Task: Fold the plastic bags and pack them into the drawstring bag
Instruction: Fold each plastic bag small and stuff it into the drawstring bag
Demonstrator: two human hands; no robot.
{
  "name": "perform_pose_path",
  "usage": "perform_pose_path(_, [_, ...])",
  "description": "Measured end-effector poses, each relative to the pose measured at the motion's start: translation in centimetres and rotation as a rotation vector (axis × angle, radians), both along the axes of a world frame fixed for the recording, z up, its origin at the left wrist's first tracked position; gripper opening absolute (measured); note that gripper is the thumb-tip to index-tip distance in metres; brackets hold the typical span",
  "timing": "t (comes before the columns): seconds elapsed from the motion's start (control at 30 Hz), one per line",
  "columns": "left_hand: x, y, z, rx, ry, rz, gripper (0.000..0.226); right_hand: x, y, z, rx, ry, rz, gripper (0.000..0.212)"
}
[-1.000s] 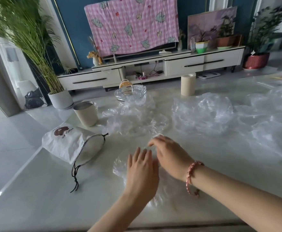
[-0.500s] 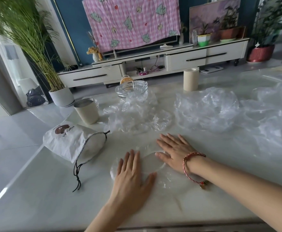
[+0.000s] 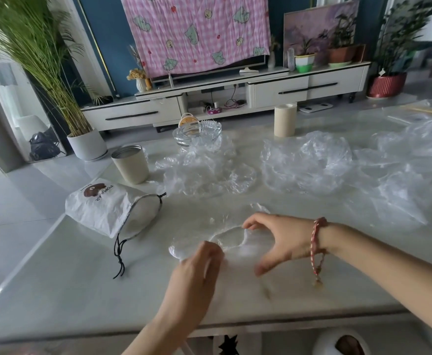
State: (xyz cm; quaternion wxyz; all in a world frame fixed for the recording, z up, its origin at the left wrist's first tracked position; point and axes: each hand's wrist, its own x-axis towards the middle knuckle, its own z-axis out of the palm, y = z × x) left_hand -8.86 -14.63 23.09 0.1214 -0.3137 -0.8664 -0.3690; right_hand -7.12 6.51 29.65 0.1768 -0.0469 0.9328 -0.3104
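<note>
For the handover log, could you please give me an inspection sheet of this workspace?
Surface: pale glossy table, no spills seen.
Job's things: drawstring bag lying open-mouthed at left; flat plastic bag under the hands; crumpled plastic bags heaped behind.
Clutter: beige cup, glass dish, beige roll.
Grips: left hand curled on the flat bag's near edge; right hand seems to hook its far edge, blurred.
Cables: black cord of the bag on the table; wires under the TV cabinet.
Surroundings: cloth-covered TV, potted palm.
</note>
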Motion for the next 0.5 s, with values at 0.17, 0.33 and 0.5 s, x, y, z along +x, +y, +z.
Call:
perform_pose_path(0.17, [-0.9, -1.8, 1.6, 0.162, -0.258, 0.007, 0.012, -0.3, -1.2, -1.1, 0.164, 0.191, -0.046, 0.036])
perform_pose_path(0.33, [0.1, -3.2, 0.3, 0.022, -0.264, 0.088, 0.029, -1.7, -0.7, -1.9, -0.057, 0.216, -0.219, 0.011])
perform_pose_path(0.5, [-1.5, -2.5, -0.3, 0.211, -0.284, 0.332, 0.033, -3.9, -1.1, -2.4, -0.198, 0.242, -0.367, 0.028])
